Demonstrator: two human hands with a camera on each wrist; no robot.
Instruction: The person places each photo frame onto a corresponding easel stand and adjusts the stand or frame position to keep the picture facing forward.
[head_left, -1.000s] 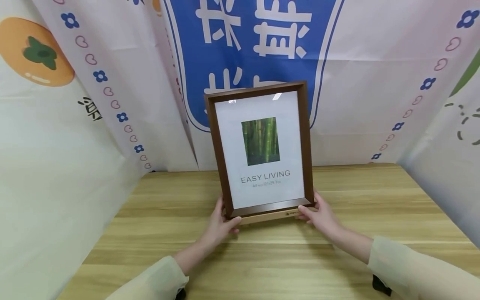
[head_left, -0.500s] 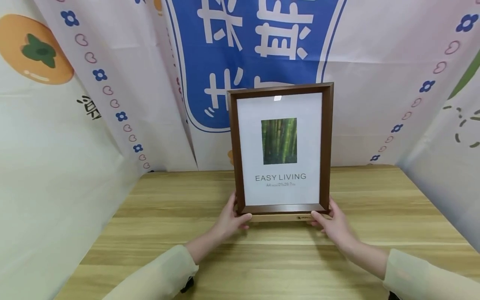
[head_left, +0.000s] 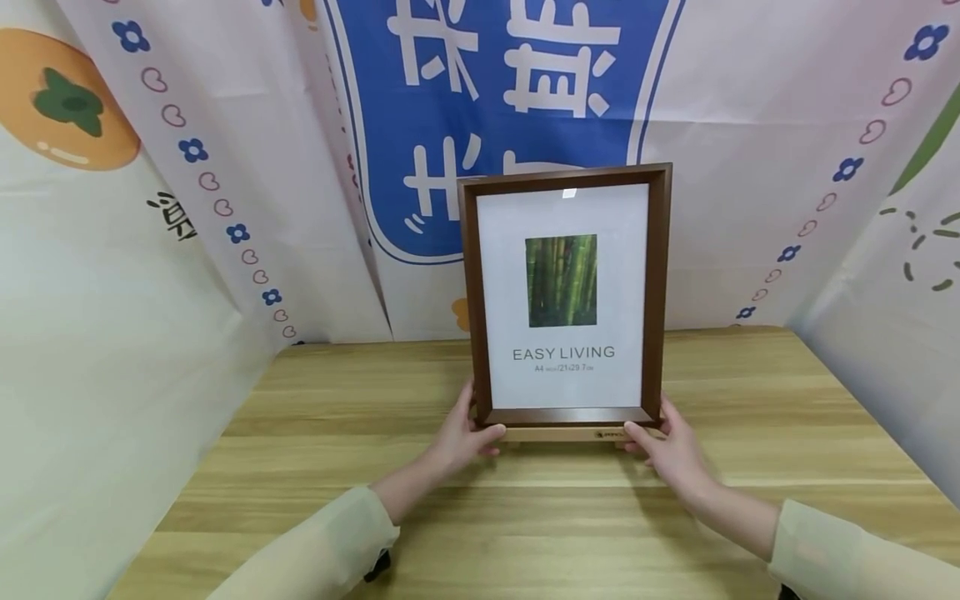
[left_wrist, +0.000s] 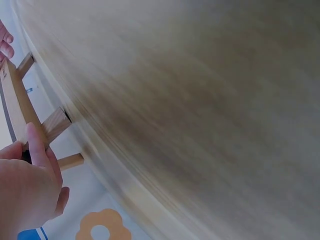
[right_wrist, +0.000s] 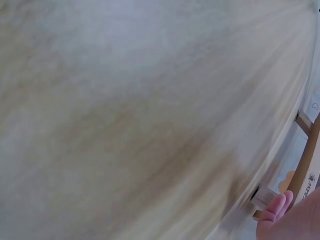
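Note:
A brown picture frame [head_left: 656, 292] stands upright, leaning slightly back, on the ledge of a light wooden easel [head_left: 555, 435]. Behind its glazing is a white sheet with a green bamboo picture and the words "EASY LIVING". My left hand [head_left: 457, 437] grips the left end of the ledge at the frame's lower corner, thumb in front. At the opposite end, my right hand [head_left: 672, 450] holds the ledge likewise. The left wrist view shows fingers curled under the ledge beside a short easel leg [left_wrist: 57, 124]. Most of the easel is hidden behind the frame.
The easel is over a wood-grain table [head_left: 525, 525]. White printed cloth [head_left: 735, 200] with a blue panel [head_left: 502, 83] hangs behind the table, and more cloth encloses both sides. Pale sleeves [head_left: 322, 542] cover the forearms.
Over the past second, both hands have shifted the easel and frame to the right and turned them from tilted to nearly level. During the last half second they have hardly moved.

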